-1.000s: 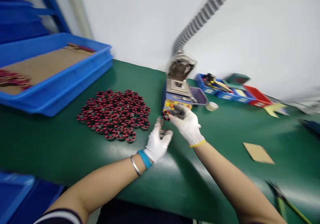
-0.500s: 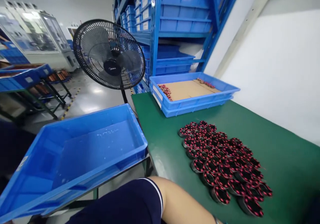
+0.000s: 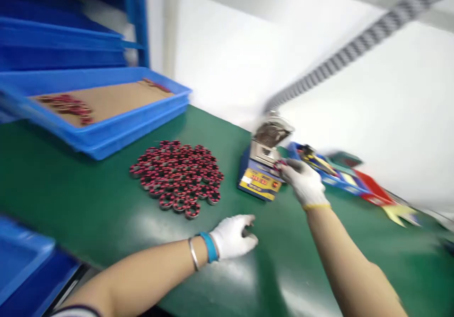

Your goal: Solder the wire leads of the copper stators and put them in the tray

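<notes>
My right hand [image 3: 303,181], in a white glove, is raised beside the small blue and yellow solder pot [image 3: 260,177] and pinches a small red and black coil at its fingertips. My left hand [image 3: 234,236], also gloved, rests low on the green table [image 3: 88,199] with its fingers curled; something dark shows under them, too blurred to name. A cluster of several red and black wound coils [image 3: 179,173] lies on the table to the left of the pot.
A blue tray [image 3: 106,118] lined with cardboard holds more coils at the back left. A ribbed hose [image 3: 340,57] rises from the pot. Small blue and red bins [image 3: 340,177] line the wall on the right. A blue crate [image 3: 24,265] sits at the lower left.
The view swung left to the fan and shelves, then back to the table. My hands have separated: the right is up by the pot, the left lower on the table.
</notes>
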Available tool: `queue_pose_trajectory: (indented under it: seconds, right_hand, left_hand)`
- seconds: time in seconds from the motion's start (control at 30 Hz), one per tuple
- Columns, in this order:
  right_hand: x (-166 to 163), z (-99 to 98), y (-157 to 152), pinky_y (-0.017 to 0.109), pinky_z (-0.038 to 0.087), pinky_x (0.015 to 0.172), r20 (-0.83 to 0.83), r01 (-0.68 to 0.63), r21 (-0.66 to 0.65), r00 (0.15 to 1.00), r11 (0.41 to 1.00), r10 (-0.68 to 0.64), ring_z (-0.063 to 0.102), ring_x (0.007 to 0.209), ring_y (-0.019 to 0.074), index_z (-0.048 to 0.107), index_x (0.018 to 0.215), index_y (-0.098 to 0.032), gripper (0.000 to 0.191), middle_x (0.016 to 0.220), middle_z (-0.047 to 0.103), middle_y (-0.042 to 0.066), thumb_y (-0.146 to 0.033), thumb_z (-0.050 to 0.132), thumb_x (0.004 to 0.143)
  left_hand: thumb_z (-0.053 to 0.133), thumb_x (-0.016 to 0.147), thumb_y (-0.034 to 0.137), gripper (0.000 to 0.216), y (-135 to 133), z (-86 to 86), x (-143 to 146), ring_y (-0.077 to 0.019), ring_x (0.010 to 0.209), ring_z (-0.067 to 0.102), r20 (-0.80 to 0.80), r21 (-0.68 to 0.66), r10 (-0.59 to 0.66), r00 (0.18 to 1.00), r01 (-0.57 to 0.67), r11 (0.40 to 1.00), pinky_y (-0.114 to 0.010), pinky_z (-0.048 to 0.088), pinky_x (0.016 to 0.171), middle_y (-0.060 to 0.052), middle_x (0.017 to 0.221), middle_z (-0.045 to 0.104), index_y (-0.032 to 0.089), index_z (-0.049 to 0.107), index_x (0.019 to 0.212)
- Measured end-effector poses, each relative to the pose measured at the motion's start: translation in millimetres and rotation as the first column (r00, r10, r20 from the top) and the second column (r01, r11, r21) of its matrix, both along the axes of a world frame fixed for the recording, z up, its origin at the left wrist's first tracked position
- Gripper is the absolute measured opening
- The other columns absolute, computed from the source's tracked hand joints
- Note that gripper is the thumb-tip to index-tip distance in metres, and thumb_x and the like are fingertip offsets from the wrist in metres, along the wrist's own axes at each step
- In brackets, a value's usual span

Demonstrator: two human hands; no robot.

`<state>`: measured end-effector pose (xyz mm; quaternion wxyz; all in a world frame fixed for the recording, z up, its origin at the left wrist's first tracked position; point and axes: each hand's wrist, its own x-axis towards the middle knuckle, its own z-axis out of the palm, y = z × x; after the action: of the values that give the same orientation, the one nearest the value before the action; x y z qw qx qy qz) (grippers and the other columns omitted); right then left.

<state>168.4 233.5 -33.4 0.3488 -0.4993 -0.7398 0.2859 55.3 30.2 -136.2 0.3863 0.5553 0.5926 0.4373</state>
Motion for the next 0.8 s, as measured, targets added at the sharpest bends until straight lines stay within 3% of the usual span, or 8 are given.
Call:
queue_pose_trajectory:
  seconds: [0.07,0.17,0.47,0.8]
  right_hand:
    - [-14,11.9,26,0.035,0.055,0.084,0.056,0.139,0.04,0.988,0.989,-0.141,0.069,0.087,0.0217,0.064,0.114,-0.015,0.05,0.098,0.072,0.01,-0.038,0.069,0.069]
    - [-30,20.1,50,0.032,0.052,0.089,0.11,0.204,0.107,0.97,0.973,-0.215,0.067,0.094,0.0208,0.065,0.111,-0.015,0.047,0.099,0.072,0.01,-0.035,0.068,0.07]
    - [-46,18.9,72,0.034,0.048,0.092,0.281,0.156,0.172,0.939,0.973,-0.2,0.064,0.103,0.0226,0.063,0.115,-0.018,0.048,0.108,0.07,0.007,-0.039,0.065,0.072]
    - [-58,11.4,72,0.036,0.048,0.092,0.386,0.102,0.2,0.906,0.974,-0.174,0.062,0.106,0.0234,0.063,0.114,-0.024,0.045,0.109,0.069,0.004,-0.04,0.064,0.072]
  left_hand:
    - [0.056,0.073,0.031,0.054,4,0.4,-1,-0.0209,0.087,0.066,0.019,-0.027,-0.021,1.0,0.021,0.999,-0.036,0.053,0.086,-0.01,0.111,0.069,0.012,0.058,0.124]
    - [0.054,0.075,0.028,0.048,8,2.2,1,-0.0186,0.086,0.065,0.045,-0.054,-0.032,0.998,0.035,0.998,-0.032,0.053,0.083,-0.007,0.105,0.07,0.013,0.06,0.119]
    - [0.053,0.078,0.025,0.039,15,7.6,-2,-0.0171,0.082,0.065,0.141,-0.097,-0.053,0.989,0.067,0.993,-0.031,0.053,0.08,-0.008,0.097,0.072,0.011,0.062,0.113]
    - [0.053,0.077,0.027,0.042,18,9.1,-2,-0.0183,0.083,0.066,0.125,-0.126,-0.052,0.991,0.068,0.99,-0.03,0.052,0.08,-0.008,0.098,0.072,0.01,0.063,0.114]
